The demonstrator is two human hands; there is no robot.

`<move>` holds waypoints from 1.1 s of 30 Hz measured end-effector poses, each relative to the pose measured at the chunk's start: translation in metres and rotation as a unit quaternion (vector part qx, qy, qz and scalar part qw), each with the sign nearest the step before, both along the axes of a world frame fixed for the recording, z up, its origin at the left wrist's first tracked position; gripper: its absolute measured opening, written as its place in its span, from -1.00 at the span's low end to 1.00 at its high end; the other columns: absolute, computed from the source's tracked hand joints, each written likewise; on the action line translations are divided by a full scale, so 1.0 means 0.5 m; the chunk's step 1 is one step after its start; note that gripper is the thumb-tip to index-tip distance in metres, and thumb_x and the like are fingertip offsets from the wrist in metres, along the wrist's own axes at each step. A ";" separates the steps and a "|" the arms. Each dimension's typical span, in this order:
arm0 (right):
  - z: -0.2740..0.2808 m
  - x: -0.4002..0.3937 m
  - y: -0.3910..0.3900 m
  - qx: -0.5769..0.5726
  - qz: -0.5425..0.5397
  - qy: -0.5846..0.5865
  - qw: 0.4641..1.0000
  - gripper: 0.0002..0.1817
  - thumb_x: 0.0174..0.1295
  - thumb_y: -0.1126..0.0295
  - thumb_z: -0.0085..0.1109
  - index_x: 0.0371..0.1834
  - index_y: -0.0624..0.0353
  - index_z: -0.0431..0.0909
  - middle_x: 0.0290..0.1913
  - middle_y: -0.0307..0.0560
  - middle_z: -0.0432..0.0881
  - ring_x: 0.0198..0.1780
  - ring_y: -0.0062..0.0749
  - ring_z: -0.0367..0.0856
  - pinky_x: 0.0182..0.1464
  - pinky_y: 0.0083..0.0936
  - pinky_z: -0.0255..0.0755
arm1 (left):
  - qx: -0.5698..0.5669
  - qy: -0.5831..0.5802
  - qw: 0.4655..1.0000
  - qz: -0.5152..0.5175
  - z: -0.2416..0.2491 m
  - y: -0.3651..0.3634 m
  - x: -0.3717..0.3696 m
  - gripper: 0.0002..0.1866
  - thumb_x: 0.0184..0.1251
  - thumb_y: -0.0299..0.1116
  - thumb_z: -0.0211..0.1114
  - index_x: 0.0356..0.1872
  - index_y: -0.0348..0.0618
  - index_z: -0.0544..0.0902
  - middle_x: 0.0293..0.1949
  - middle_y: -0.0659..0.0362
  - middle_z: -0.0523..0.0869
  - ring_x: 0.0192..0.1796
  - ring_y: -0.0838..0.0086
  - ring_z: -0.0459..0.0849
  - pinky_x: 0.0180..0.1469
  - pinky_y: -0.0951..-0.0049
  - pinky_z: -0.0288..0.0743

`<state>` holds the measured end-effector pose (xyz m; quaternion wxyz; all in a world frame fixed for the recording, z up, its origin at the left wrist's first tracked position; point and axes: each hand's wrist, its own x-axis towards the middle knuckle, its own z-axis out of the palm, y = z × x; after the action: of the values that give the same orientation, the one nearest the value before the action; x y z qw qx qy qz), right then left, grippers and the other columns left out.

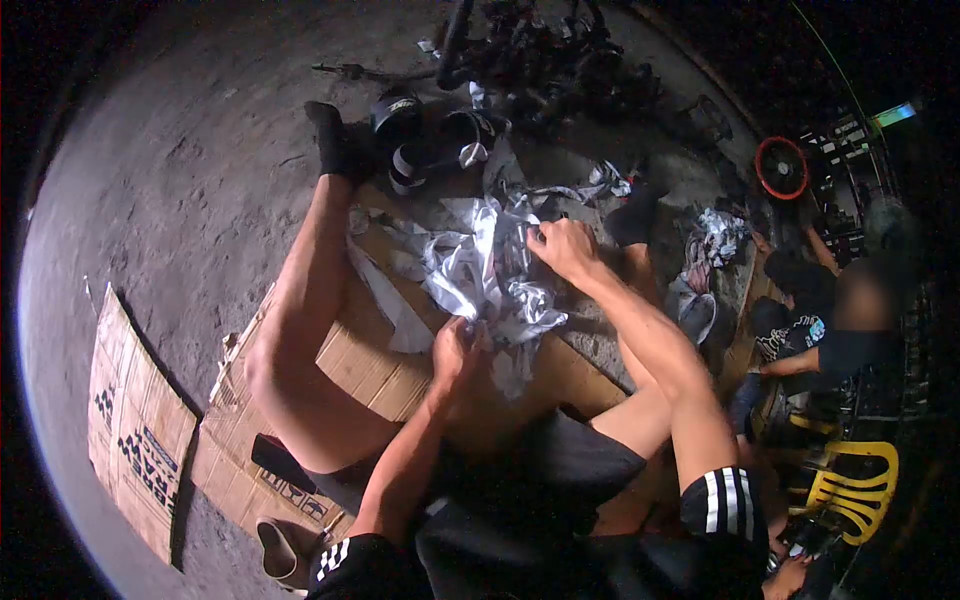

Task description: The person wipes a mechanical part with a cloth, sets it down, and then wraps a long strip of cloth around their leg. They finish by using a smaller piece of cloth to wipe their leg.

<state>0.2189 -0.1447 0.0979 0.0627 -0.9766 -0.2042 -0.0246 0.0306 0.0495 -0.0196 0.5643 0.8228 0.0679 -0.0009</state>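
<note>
My left hand [455,350] is closed at the lower edge of a heap of white cloth strips [470,255], gripping part of the cloth. Just right of the heap, my right hand [567,248] has its fingers curled and pinched together. What sits at those fingertips is small, dark and partly shiny, and I cannot make out its kind. The strips lie crumpled between my outstretched legs, over a flattened cardboard sheet [375,365]. A longer flat strip [395,310] trails off to the left of the heap.
Black footwear with white lettering [397,112] lies beyond the cloth. Dark machine parts [540,60] stand farther back. On the right are crumpled rags [718,238], a red-rimmed fan [782,168], seated people and a yellow chair [855,490]. Another cardboard piece [140,430] lies left, near a shoe [280,550].
</note>
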 end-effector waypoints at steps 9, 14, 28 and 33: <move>-0.004 -0.050 -0.047 0.032 0.091 -0.025 0.995 -0.61 0.25 0.20 0.28 -0.63 0.26 0.60 -0.56 0.21 0.63 -0.46 0.14 0.67 -0.32 -0.06 0.54 | -0.083 -0.021 0.996 0.019 -0.010 0.010 -0.006 -0.74 0.29 -0.36 0.33 -0.16 -0.39 0.66 -0.20 -0.15 0.70 -0.16 0.03 0.71 -0.11 0.13 0.55; -0.011 -0.092 -0.109 0.035 0.205 -0.045 0.977 -0.67 0.23 0.24 0.34 -0.58 0.21 0.54 -0.56 0.06 0.62 -0.46 0.01 0.65 -0.29 -0.15 0.53 | 0.029 -0.027 0.987 0.156 0.054 0.015 0.006 -0.52 0.25 -0.32 0.38 0.16 -0.31 0.53 0.04 -0.12 0.58 0.12 -0.04 0.58 0.13 0.10 0.49; 0.017 -0.151 -0.129 0.200 0.031 0.075 0.976 -0.66 0.39 0.14 0.26 -0.24 0.28 0.60 -0.32 0.16 0.65 -0.25 0.02 0.68 -0.21 -0.19 0.51 | 0.162 -0.134 0.974 -0.089 0.137 -0.139 0.156 -0.35 0.11 -0.07 0.51 0.20 -0.15 0.55 0.03 -0.05 0.54 0.15 0.00 0.55 0.11 0.07 0.45; -0.003 -0.035 -0.188 0.186 -0.057 0.004 0.981 -0.66 0.39 0.13 0.28 -0.22 0.24 0.63 -0.24 0.21 0.71 -0.24 0.03 0.71 -0.22 -0.15 0.50 | 0.179 -0.115 0.975 -0.070 0.169 -0.122 0.172 -0.31 0.11 0.05 0.50 0.19 -0.17 0.56 0.04 -0.06 0.54 0.14 0.03 0.56 0.10 0.09 0.44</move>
<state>0.2016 -0.2387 0.0965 0.2425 -0.9581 -0.1394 -0.0620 0.1164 -0.0113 0.0651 0.4102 0.9078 -0.0561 0.0662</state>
